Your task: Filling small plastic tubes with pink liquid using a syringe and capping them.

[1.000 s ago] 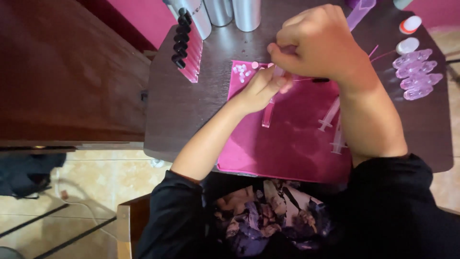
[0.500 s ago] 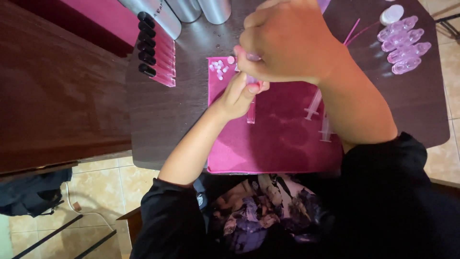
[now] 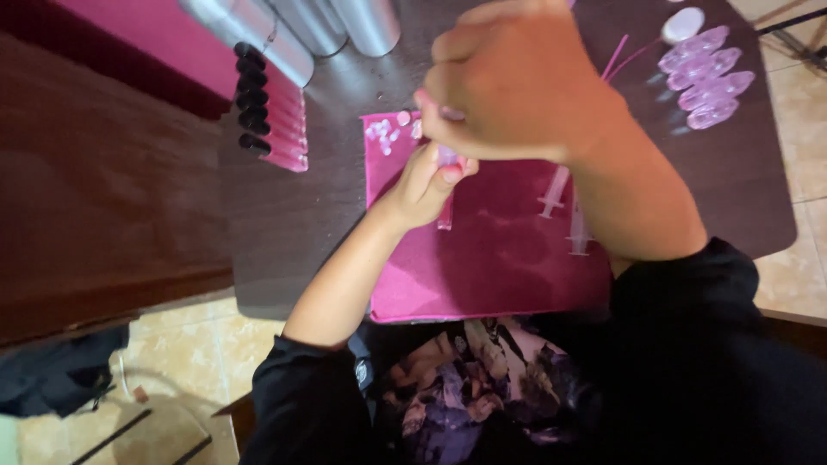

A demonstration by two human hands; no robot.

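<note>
- Pink tube (image 3: 445,209) stood pinched in our left hand (image 3: 422,182) over the magenta mat (image 3: 482,258).
- Our right hand (image 3: 517,82) curled shut at its top.
- Black-capped tubes (image 3: 271,120) lined the mat's left; bare tabletop (image 3: 741,189) lay right.

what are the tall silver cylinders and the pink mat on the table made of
Tall silver cylinders: likely metal, brushed finish, judging by soft streaky highlights down their sides. Flat pink mat: probably cloth or felt, matte with a faintly mottled, non-glossy surface; its exact fabric is unclear.

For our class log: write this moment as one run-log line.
left hand: holds thin pink tube upright | right hand: shut at tube's top | under them: magenta cloth mat | beside: clear plastic syringes
</note>
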